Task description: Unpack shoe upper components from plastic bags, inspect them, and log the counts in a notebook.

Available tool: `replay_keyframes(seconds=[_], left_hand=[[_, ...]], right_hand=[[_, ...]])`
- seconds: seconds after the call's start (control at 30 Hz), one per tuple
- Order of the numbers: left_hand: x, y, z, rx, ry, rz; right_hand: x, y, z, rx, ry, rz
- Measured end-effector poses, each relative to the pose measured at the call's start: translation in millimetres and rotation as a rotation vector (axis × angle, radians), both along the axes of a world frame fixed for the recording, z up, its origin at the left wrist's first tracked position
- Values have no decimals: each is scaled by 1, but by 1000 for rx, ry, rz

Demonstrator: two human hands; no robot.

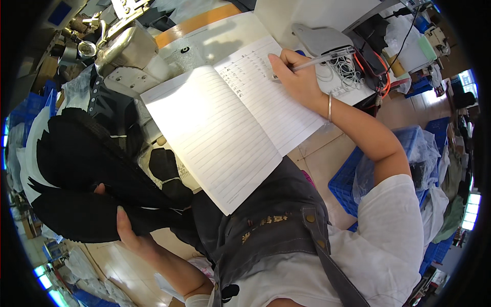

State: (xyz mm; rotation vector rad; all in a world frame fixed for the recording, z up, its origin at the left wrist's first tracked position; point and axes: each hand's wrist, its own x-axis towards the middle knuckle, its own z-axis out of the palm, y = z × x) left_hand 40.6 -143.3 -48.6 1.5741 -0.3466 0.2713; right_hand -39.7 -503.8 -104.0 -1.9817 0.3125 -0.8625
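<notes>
An open lined notebook [220, 138] lies across the work table and reaches out over my lap. Its right page carries handwritten rows near the top; the left page is blank and strongly lit. My right hand [300, 84] rests on the right page, fingers closed round a clear pen [327, 57] whose tip is at the paper. Down at the left, my left hand [129, 230] grips a bundle of black fabric pieces [76, 215], thumb on the near side. More layered black pieces fan out just above it. Most of the left fingers are hidden behind the bundle.
A metal sewing machine head [128, 51] stands at the upper left. Beyond my right hand are a grey flat piece [322, 38], coiled white cord [345, 71] and orange cable. Blue crates [348, 179] with plastic bags stand on the floor at right. A small tied black bundle [164, 166] lies left of the notebook.
</notes>
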Motion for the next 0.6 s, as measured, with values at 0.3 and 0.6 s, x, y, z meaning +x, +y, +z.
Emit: replay_keyframes(seconds=[0.3, 0.6], left_hand=[[-2, -3, 0, 10, -20, 1], [0, 0, -1, -4, -30, -27]], right_hand=[[1, -1, 0, -32, 41, 30], [3, 0, 1, -78, 45, 5]])
